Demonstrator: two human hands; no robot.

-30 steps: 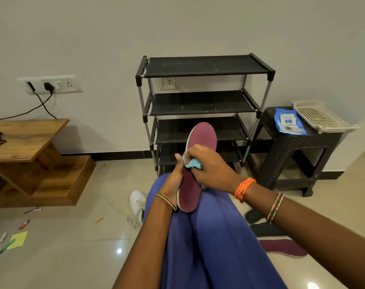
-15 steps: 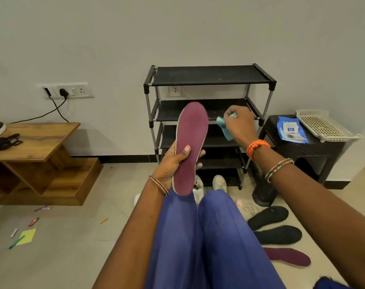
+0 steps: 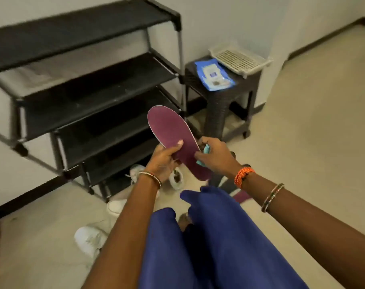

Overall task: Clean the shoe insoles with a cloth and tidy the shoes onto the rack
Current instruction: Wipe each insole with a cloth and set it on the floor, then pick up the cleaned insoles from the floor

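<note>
Nearest the camera, the person's legs in blue trousers (image 3: 208, 243) stretch forward over the pale tiled floor (image 3: 313, 142), and both forearms reach out above them. The left hand (image 3: 164, 159) grips the maroon foam insole with a pale edge (image 3: 173, 138) from its left side, thumb laid on the upper face and fingers curled beneath; the insole is held in the air, tilted, toe end pointing up and away. The right hand (image 3: 216, 156) pinches the insole's right edge with a small crumpled light-blue cloth (image 3: 204, 155) tucked between its fingers and the insole. This looks like the wiping step on this insole, with the cloth working along the edge. The next move likely calls for the left hand to keep the insole steady while the cloth is drawn along the face, then for the insole to go back into a shoe. Just below the hands, white sneakers (image 3: 175, 178) lie on the floor, with another white shoe (image 3: 89, 240) nearer on the left, and a second maroon insole (image 3: 242, 197) peeks out beside the right wrist. Further off stands the black four-tier metal shoe rack (image 3: 89, 97), none of its visible shelves bearing shoes, and to its right a dark woven-pattern plastic stool (image 3: 219, 105) carries a blue packet of wipes (image 3: 214, 75) and a white perforated plastic tray (image 3: 240, 60).
</note>
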